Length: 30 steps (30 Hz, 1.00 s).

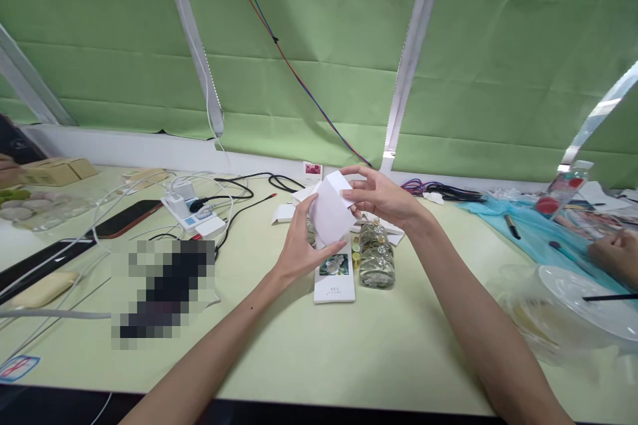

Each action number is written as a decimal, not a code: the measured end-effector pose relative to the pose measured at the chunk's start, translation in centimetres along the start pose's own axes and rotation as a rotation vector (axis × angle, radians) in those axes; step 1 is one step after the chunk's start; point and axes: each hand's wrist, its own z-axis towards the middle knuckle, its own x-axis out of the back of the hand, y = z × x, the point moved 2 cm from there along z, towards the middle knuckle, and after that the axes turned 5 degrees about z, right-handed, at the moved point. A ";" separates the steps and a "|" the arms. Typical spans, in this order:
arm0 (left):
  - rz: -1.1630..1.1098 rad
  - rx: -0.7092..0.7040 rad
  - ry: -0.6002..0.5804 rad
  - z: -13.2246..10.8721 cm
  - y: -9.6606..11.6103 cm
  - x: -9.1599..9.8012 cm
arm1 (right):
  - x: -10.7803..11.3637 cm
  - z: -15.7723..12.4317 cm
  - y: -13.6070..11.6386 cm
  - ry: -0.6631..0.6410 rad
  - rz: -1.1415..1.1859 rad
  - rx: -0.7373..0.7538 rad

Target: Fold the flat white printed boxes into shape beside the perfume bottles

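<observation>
Both my hands hold a small white paper box (329, 212) tilted above the middle of the table. My left hand (299, 242) grips it from the left and below, thumb along its lower edge. At its upper right, the fingers of my right hand (376, 196) are closed on an edge or flap. Below the box lies a white card or flat box (335, 291) with a flower picture, its far end hidden. Just right of it is a row of clear glass jars or bottles (377, 265) with gold-coloured bits. Small yellow-green round pieces (355, 255) lie between them.
A white power strip (207, 226) with plugs and tangled cables stands left, near a dark phone (129, 218). On the right are a lidded plastic cup (593, 292) with a straw, blue plastic sheeting (535, 229), a bottle (568, 186) and another person's hand (615, 255).
</observation>
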 end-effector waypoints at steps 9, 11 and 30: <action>-0.088 0.099 -0.001 0.0 -0.2 -0.1 | 0.1 0.0 0.2 0.020 -0.059 0.005; -0.132 0.125 -0.009 0.0 -0.2 -0.1 | 0.1 0.0 0.1 0.035 -0.075 0.012; -0.454 0.308 -0.005 0.9 1.1 0.6 | -1.1 0.1 0.3 0.102 -0.245 0.108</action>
